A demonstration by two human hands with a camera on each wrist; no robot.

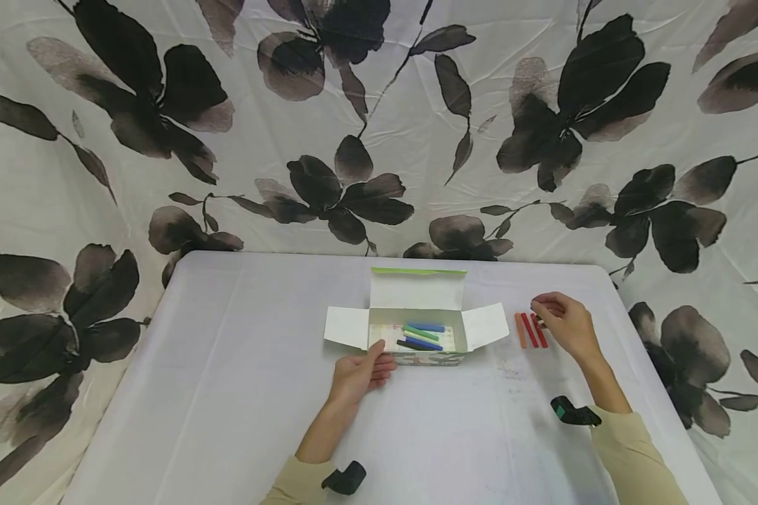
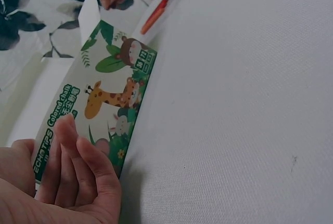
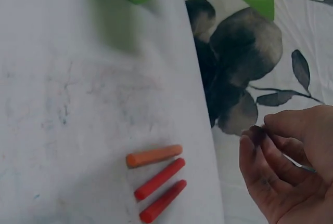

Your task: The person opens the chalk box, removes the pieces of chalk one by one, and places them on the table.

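Note:
An open cardboard box of colored chalk (image 1: 429, 358), printed with cartoon animals, stands mid-table with its flaps spread. Inside lie several chalk sticks, among them green (image 1: 420, 334), blue (image 1: 426, 327) and black (image 1: 410, 346). My left hand (image 1: 356, 375) grips the box's front wall near its left corner, thumb at the top edge and fingers along the printed outside. Right of the box, my right hand (image 1: 566, 324) pinches a small dark chalk stick (image 3: 256, 134), mostly hidden by the fingers. Just beneath it lie an orange chalk stick (image 1: 520, 330) and two red chalk sticks (image 1: 530, 330).
A white cloth covers the table (image 1: 227, 393), with faint smudges right of the box. Behind and beside it hangs a flower-patterned fabric (image 1: 442, 140). The box's side flaps (image 1: 485, 326) stick out left and right, and its lid (image 1: 417, 289) stands up at the back.

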